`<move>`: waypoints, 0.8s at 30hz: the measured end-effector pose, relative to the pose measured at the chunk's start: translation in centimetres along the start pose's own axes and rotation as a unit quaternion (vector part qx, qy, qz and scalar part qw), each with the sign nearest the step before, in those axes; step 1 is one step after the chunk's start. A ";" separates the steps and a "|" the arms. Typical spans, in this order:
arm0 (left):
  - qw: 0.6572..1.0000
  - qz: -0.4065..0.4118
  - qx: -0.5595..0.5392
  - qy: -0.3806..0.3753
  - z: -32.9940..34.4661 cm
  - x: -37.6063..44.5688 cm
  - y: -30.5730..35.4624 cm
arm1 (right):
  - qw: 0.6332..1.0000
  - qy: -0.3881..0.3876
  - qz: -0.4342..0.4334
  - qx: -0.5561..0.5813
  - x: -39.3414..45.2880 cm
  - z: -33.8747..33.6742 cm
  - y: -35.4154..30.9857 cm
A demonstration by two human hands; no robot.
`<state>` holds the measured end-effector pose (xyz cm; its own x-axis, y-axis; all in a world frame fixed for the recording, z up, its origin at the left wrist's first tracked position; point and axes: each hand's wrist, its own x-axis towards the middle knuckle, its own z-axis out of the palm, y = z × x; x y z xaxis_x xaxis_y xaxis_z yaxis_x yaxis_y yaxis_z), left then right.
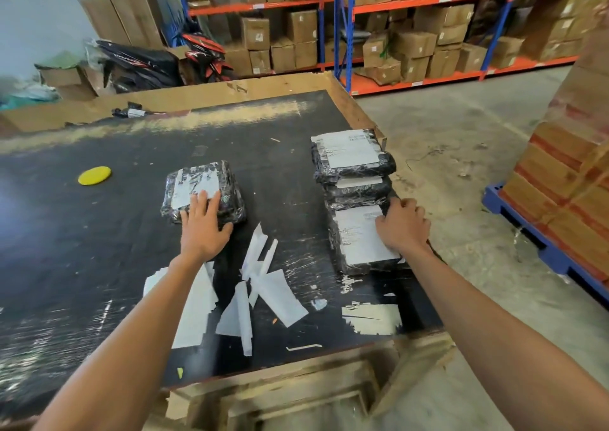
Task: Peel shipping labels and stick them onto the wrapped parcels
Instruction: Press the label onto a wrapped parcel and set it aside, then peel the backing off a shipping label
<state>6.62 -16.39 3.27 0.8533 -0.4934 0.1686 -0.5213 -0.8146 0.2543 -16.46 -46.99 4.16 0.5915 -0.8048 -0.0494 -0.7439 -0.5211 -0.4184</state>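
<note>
While the left hand (203,224) lies flat, fingers spread, on the label (194,190) of a lone black-wrapped parcel (202,193) mid-table, the right hand (402,224) rests on the nearest parcel (361,239) of a row along the table's right edge, fingers curled over its far side; whether they grip it cannot be told. That parcel already carries a label (357,234), as do the stacked parcels (354,157) behind it. Peeled backing strips (260,285) litter the black tabletop (99,233) between the arms. The lone parcel's label looks wrinkled over the shiny wrap, so a hasty press could leave creases or a lifted corner. The right-hand row sits close to the table edge, and a careless tug there could push a parcel onto the floor.
</note>
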 end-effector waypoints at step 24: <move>0.993 -0.091 0.012 -0.068 2.2 -11.5 -13.1 | 0.947 -0.275 -0.123 0.111 -12.0 16.1 -24.2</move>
<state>3.66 -0.72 -4.11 0.9281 -0.3723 -0.0091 -0.3588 -0.9004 0.2459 -0.58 -20.18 0.30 0.8567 -0.3652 -0.3643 -0.5144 -0.5519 -0.6564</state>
